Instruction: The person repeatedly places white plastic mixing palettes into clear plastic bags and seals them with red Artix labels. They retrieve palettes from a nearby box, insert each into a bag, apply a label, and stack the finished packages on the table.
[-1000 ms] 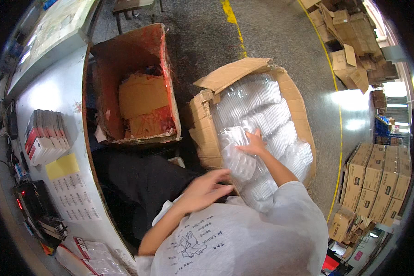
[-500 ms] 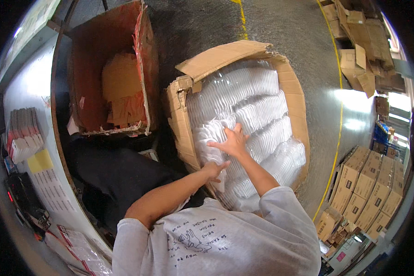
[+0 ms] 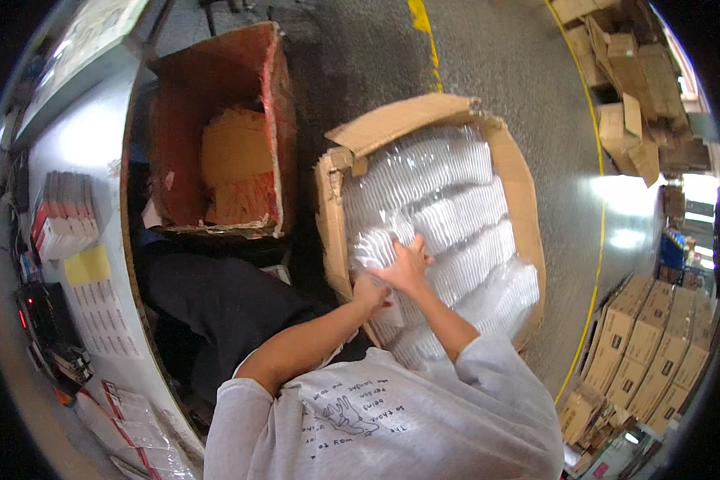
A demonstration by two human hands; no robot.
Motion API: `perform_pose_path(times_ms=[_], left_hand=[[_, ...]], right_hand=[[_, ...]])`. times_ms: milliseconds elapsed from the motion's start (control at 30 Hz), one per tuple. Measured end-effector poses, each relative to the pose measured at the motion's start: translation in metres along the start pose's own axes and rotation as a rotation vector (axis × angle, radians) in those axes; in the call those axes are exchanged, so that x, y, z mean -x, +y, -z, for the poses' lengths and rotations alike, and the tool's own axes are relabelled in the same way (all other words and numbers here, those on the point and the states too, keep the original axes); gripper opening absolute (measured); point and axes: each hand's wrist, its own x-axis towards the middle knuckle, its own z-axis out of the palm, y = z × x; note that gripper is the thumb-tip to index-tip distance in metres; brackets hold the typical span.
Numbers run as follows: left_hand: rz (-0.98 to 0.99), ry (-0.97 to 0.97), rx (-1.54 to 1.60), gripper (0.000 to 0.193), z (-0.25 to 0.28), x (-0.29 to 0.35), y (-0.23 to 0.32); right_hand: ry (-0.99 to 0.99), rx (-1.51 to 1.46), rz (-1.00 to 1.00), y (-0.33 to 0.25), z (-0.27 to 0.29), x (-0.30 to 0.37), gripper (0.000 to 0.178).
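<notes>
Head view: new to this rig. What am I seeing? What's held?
No robot here: these are a person's bare left hand and right hand, seen from a fisheye camera worn on the head, hence the curved edges. Both hands are at a bunch of clear, ribbed plastic pieces at the left side of an open brown cardboard box; how firmly they grip is unclear. More sit in rows inside. On the white table at left stands a stack of red-and-white packs.
</notes>
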Motion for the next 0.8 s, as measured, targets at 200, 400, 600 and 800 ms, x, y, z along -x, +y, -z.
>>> perform_pose_path(times_ms=[200,400,600,800], left_hand=[[-0.855,0.089,-0.446,0.041,0.004,0.042,0.012],[-1.198,0.328,-0.265,0.061,0.095,0.161,0.085],[-0.836,0.734,-0.021,0.066,0.242,0.314,0.046],[-0.688,0.29,0.748,0.049,0.324,0.355,-0.048]], right_hand=[[0.488,-0.048,0.169,-0.016,0.061,0.05,0.087],[0.733,-0.263,0.826,-0.139,0.141,0.066,0.078],[0.257,-0.225,1.439,-0.351,0.127,0.124,0.075],[-0.141,0.464,1.561,-0.479,0.051,0.216,0.072]])
